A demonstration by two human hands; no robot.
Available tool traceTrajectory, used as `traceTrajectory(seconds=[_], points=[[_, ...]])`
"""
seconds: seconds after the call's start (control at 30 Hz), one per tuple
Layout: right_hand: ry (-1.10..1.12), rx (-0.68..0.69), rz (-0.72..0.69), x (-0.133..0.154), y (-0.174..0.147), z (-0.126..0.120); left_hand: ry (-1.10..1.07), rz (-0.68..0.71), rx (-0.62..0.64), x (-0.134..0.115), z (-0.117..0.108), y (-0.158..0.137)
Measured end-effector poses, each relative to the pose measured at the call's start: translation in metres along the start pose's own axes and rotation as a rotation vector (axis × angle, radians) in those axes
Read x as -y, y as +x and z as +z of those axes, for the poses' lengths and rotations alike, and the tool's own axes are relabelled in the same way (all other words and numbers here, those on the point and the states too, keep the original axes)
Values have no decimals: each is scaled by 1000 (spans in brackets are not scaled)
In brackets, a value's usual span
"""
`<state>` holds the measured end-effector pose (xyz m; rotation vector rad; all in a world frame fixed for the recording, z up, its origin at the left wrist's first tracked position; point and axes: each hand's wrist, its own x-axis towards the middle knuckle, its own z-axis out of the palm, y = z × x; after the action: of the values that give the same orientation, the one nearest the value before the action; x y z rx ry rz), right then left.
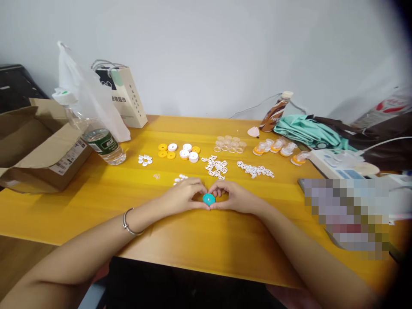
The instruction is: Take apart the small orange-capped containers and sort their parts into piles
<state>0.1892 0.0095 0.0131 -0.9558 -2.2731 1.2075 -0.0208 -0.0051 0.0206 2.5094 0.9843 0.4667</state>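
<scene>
A small teal disc (209,199) with a pale centre is held between my two hands above the table. My left hand (185,196) pinches its left side with thumb and fingers. From the other side, my right hand (236,197) grips it the same way, and the thumbs nearly meet at its lower edge. Just beyond my left hand lie small white pieces (180,178), partly hidden by it. White spoked plastic parts (216,166) are heaped past my fingertips, with a second pile of white openwork parts (255,169) to the right.
Yellow discs (162,153), white round parts (193,157), clear cups (229,145) and assembled orange-and-clear pieces (300,158) stand farther back. A water bottle (104,146) and cardboard box (38,167) are left. A brown bottle (277,112), teal cloth (312,131) and power strip (334,163) are right.
</scene>
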Motion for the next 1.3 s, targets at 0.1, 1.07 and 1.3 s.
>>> traceTrajectory(seconds=[0.1, 1.07, 1.3], points=[[50, 2, 21, 1, 0, -1, -53, -42, 1, -2, -3, 0], [340, -686, -75, 1, 0, -13, 395, -470, -429, 102, -54, -3], [565, -937, -173, -18, 4, -24, 457, -311, -530, 85, -49, -3]])
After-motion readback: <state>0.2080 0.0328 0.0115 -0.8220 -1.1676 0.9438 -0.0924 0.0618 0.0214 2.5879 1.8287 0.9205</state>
